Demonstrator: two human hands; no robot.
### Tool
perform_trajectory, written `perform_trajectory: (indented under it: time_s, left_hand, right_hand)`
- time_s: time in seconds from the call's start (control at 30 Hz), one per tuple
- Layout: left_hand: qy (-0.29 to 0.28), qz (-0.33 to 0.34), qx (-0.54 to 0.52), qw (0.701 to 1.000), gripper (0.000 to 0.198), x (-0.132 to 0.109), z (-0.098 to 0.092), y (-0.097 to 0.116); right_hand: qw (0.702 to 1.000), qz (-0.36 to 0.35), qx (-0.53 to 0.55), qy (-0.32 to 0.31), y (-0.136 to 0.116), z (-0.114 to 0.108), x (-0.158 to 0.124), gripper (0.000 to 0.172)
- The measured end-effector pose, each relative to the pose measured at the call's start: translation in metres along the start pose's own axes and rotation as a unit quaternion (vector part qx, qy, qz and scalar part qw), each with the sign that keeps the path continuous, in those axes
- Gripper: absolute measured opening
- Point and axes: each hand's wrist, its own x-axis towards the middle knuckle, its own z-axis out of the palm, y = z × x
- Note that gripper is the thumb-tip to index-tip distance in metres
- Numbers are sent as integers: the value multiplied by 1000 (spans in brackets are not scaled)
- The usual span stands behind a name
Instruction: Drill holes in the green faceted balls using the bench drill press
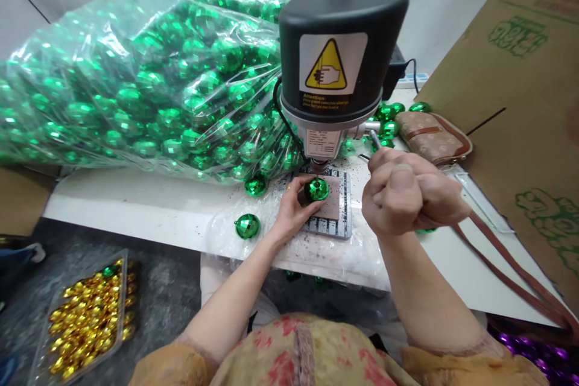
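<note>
A shiny green faceted ball ornament (319, 189) rests on a square pad on the drill press base (344, 205). My left hand (294, 205) curls its thumb and fingers around the ball's left side, keeping it under the drill tip. Above it stands the black drill press head (344, 42) with a yellow warning label. My right hand (409, 193) is wrapped in a fist around the drill press lever (375, 140), whose end disappears into the grip. Two more green balls lie left of the base, one of them a loose ball (247, 226) near the table edge.
A large clear bag of green balls (149, 84) fills the back left. At right are a brown patterned purse (434, 136) with a long strap and a cardboard box (511, 84). A clear tray (124, 295) of gold balls stands on the floor, lower left. Dark shavings dot the white table (181, 205).
</note>
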Motion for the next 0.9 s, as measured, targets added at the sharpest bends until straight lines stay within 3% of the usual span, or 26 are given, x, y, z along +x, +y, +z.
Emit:
perform_trajectory:
  time_s: [0.27, 0.4, 0.47, 0.57, 0.63, 0.7, 0.8, 0.9]
  left_hand:
    - [11, 2, -2, 1000, 46, -1, 1, 1]
    - [22, -6, -14, 1000, 47, 2, 5, -2]
    - [47, -6, 7, 999, 47, 1, 6, 0]
    - [107, 29, 79, 991, 45, -18, 5, 10]
    - [112, 96, 115, 982, 46, -45, 0, 20]
    - [49, 195, 133, 970, 52, -81, -8, 27]
    - [-113, 335, 194, 915, 40, -130, -20, 25]
    - [-221, 337, 297, 866, 26, -158, -29, 11]
  right_hand:
    - [998, -7, 10, -55, -7, -9, -3, 46]
    - [994, 99, -48, 2, -13, 7, 24, 47]
    - [986, 162, -27, 26, -15, 18, 42, 45]
    - [981, 193, -14, 30, -16, 30, 62, 44]
    - [979, 201, -22, 35, -16, 33, 66, 44]
    - [979, 200, -28, 37, -15, 33, 66, 43]
    - [985, 167, -12, 50, -12, 32, 62, 43]
    - [988, 138, 4, 65, -8, 32, 61, 42]
